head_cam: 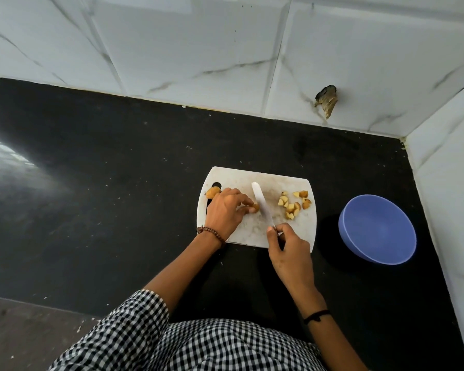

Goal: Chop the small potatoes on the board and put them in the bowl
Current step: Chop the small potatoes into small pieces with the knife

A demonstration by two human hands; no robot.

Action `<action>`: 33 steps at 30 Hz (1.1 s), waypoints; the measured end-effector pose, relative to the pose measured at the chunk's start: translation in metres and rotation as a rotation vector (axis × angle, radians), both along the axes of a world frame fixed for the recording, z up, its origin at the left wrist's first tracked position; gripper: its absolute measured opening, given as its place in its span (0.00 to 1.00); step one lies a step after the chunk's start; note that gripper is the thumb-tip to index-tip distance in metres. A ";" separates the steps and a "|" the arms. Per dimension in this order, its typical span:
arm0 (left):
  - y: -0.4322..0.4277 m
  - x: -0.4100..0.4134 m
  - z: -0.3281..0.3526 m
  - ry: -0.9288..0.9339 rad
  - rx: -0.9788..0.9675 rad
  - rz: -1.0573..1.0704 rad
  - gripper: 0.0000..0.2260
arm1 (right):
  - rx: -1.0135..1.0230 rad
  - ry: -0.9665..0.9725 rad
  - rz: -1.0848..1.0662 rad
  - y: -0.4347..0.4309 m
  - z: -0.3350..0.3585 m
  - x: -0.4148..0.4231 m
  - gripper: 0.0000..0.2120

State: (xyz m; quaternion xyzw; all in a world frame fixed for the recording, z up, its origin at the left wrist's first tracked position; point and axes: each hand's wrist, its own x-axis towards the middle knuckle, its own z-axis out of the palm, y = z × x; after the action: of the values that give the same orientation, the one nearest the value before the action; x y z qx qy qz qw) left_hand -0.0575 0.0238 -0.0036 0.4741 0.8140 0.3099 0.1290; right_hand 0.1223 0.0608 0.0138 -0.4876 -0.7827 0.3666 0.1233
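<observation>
Two lumps of potato wait uncut on the white plastic board (252, 232), which lies flat on the black speckled worktop (118, 196). One whole potato (212, 193) sits at the board's left end beside the handle slot, partly behind our left hand (225, 210). The other, a smaller potato chunk (255, 208), is pinched under that hand's curled fingertips near the middle of the board.

Our right hand (289, 250) is wrapped round the handle of the knife (261, 204), thumb up near the base of the blade. The pale blade slants across the board just right of the pinched chunk; whether its edge touches the chunk we cannot tell. Right of the blade lies a loose heap of cut pieces (292, 206), yellow inside with tan skin. The bowl (378, 228), round, blue and smooth, stands on the worktop near the board's right edge with nothing in it.

We judge the potatoes light, firm and rounded, so they will roll unless set flat side down, and their cut faces are probably slippery. We would pinch each from the sides, fingertips tucked back from the blade. The pieces look too small to lift singly, so we would scoop them together.
</observation>
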 end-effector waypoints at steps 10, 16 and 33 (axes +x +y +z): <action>0.010 0.001 0.011 -0.038 -0.087 0.018 0.03 | 0.127 -0.086 0.062 -0.005 0.003 -0.006 0.10; 0.013 0.001 0.016 -0.023 -0.142 0.002 0.06 | 0.146 -0.063 0.054 -0.009 0.005 -0.007 0.10; 0.015 0.003 0.018 -0.011 -0.136 -0.004 0.07 | 0.273 -0.216 0.137 -0.007 0.000 -0.027 0.16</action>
State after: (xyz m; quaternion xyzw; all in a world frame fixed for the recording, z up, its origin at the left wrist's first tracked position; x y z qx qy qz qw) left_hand -0.0545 0.0391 0.0140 0.4641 0.8315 0.2563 0.1661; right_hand 0.0953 0.0542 0.0138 -0.4485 -0.8652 0.2099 0.0784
